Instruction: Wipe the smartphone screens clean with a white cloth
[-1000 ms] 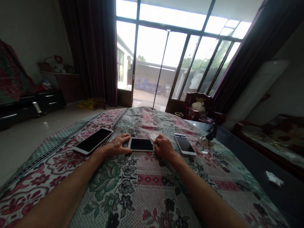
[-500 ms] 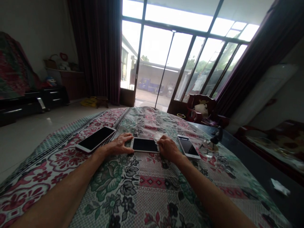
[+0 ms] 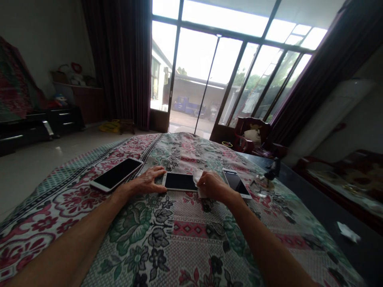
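A white-framed smartphone (image 3: 180, 181) with a dark screen lies flat, lengthwise across, on the patterned cloth. My left hand (image 3: 149, 180) grips its left end, thumb at the near corner and fingers at the far one. Pinched in my right hand (image 3: 212, 185) is a crumpled white tissue (image 3: 198, 176), pressed on the phone's right end, which it partly covers. To the left of my left hand lies a larger white smartphone (image 3: 117, 174), screen up and set at a slant. Another white smartphone (image 3: 235, 181) rests just beyond my right hand.
A floral cloth (image 3: 191, 235) covers the table. Right of the phones stands a small dark figurine (image 3: 271, 172) on a base. A crumpled white tissue (image 3: 348, 232) lies on the dark surface at the right. Behind the table are a wooden chair (image 3: 251, 135) and glass doors (image 3: 194, 87).
My right hand has shifted slightly with the tissue at the phone's right end, and more of the tissue shows below the fingers. My left hand keeps its grip. The whole view has moved a little.
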Motion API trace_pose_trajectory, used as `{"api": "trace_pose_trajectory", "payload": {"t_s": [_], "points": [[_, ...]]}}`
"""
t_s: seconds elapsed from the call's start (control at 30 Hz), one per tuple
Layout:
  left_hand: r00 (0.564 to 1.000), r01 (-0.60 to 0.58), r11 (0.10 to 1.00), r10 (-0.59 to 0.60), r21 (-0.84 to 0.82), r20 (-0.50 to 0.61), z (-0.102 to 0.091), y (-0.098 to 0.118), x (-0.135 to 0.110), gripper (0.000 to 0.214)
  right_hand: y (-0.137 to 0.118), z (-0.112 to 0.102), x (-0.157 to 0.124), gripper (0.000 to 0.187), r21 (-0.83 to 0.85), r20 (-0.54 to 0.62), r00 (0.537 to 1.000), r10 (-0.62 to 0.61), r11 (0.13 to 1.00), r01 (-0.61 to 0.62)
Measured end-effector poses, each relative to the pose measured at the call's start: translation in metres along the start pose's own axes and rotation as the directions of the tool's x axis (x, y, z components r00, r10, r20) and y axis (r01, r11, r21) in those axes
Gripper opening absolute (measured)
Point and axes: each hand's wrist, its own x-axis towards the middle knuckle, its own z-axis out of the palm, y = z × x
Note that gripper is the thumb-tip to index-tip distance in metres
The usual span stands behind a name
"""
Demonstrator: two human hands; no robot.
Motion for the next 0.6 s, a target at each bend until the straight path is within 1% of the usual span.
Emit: {"api": "trace_pose_trajectory", "payload": {"t_s": [0.1,0.17,0.23,0.3,0.5,0.57,0.6], "points": [[1.000,0.001,1.000,-0.001,0.008,-0.008,-0.002,0.004,-0.002,0.072,-0.004,-0.006,-0.003,0.026,-0.009,0.066,0.998,-0.017,1.000,0.017],[1.000,0.006,1.000,-0.006,0.003,-0.003,-0.003,0.004,-0.003,0.073,-0.007,-0.007,-0.003,0.025,-0.033,0.075,0.997,-0.001,0.999,0.004],[1.000,0.008,1.000,-0.008,-0.018,0.011,-0.003,0.002,-0.002,0.077,-0.008,-0.005,-0.001,0.024,-0.068,0.046,0.998,0.036,0.997,-0.033],[1.000,0.001,0.999,0.000,-0.045,0.022,-0.002,0.000,-0.001,0.079,-0.008,0.000,0.003,0.024,-0.098,-0.010,0.998,0.056,0.994,-0.057],[1.000,-0.013,0.998,0.014,-0.054,0.010,0.001,-0.005,0.000,0.075,-0.003,0.019,0.016,0.028,-0.103,-0.172,0.984,0.039,0.993,-0.057],[1.000,-0.007,0.999,0.008,-0.048,0.013,0.000,-0.004,0.000,0.076,-0.003,0.020,0.018,0.029,-0.096,-0.185,0.982,0.037,0.994,-0.056],[1.000,-0.002,0.999,0.003,-0.048,0.017,0.000,-0.003,-0.001,0.078,-0.004,0.019,0.018,0.029,-0.090,-0.174,0.984,0.036,0.995,-0.052]]}}
